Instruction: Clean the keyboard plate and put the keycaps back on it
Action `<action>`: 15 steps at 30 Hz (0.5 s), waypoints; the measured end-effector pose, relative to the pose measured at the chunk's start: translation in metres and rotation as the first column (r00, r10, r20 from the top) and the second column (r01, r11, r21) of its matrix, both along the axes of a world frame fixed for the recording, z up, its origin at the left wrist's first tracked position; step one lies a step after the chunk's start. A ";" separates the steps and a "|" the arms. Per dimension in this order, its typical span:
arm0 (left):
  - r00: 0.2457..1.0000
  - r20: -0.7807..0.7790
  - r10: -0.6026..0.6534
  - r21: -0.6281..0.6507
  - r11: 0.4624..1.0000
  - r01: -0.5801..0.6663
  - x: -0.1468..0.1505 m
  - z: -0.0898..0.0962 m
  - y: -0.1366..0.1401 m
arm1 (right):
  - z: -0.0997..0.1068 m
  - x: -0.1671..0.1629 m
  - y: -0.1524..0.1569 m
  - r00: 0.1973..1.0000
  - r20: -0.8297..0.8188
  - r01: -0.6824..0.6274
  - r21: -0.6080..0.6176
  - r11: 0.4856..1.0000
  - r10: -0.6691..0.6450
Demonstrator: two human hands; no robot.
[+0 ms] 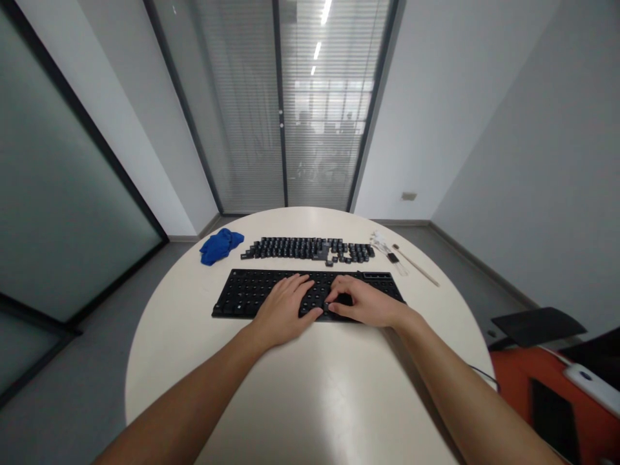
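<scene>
Black keyboard [315,290], left hand [285,311] spread flat on it, right fingers [345,311] nearly pinched, hold unclear

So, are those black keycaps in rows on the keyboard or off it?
Off: the black keycaps lie on the table beyond the keyboard, pale table showing between.

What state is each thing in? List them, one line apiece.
Keyboard: flat on the table, many keycaps off.
Loose keycaps: laid out in rows beyond it.
Blue cloth: crumpled.
Wooden stick: lying down.
Blinds: lowered.
Left hand: open, resting on the keyboard.
Right hand: thumb and forefinger curled together; grip unclear.
</scene>
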State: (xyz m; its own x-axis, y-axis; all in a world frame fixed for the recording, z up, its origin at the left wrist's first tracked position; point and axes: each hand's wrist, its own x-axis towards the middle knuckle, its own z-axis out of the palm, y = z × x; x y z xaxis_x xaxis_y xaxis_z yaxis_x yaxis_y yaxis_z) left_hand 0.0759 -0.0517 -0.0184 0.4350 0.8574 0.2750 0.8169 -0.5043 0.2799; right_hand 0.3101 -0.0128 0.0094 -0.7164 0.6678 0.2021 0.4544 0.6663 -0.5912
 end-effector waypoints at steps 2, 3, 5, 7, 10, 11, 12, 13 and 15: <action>1.000 0.001 -0.001 0.001 1.000 0.001 0.000 0.000 0.000 | 0.000 0.000 0.000 1.000 0.001 -0.007 -0.021 1.000 0.007; 1.000 0.003 -0.001 0.003 1.000 0.001 0.000 0.000 0.000 | -0.001 0.000 0.000 1.000 0.004 -0.008 -0.032 0.999 0.008; 1.000 0.006 -0.003 0.004 1.000 0.003 0.000 -0.001 0.001 | -0.001 -0.001 -0.001 1.000 0.008 -0.005 -0.046 0.999 0.005; 1.000 0.007 -0.005 0.006 1.000 0.005 0.000 -0.001 0.001 | -0.001 -0.002 -0.002 1.000 0.008 -0.003 -0.042 0.999 0.004; 1.000 0.002 -0.004 0.006 1.000 0.004 0.000 0.000 0.000 | -0.002 -0.004 -0.001 1.000 0.010 0.003 -0.031 1.000 -0.003; 1.000 0.000 -0.002 0.007 1.000 0.002 0.000 0.000 0.000 | -0.003 -0.004 -0.001 1.000 0.014 0.007 -0.034 0.999 -0.006; 1.000 -0.003 0.000 0.007 1.000 0.000 0.000 0.000 0.000 | -0.003 -0.005 -0.001 1.000 0.017 0.013 -0.037 0.999 -0.012; 1.000 -0.007 0.005 0.005 1.000 -0.005 0.001 0.000 -0.001 | -0.002 -0.005 -0.002 1.000 0.020 0.020 -0.039 0.999 -0.019; 0.999 -0.010 0.033 0.002 0.999 -0.033 0.003 0.000 -0.001 | -0.001 -0.007 -0.003 0.999 0.029 0.035 -0.031 0.999 -0.034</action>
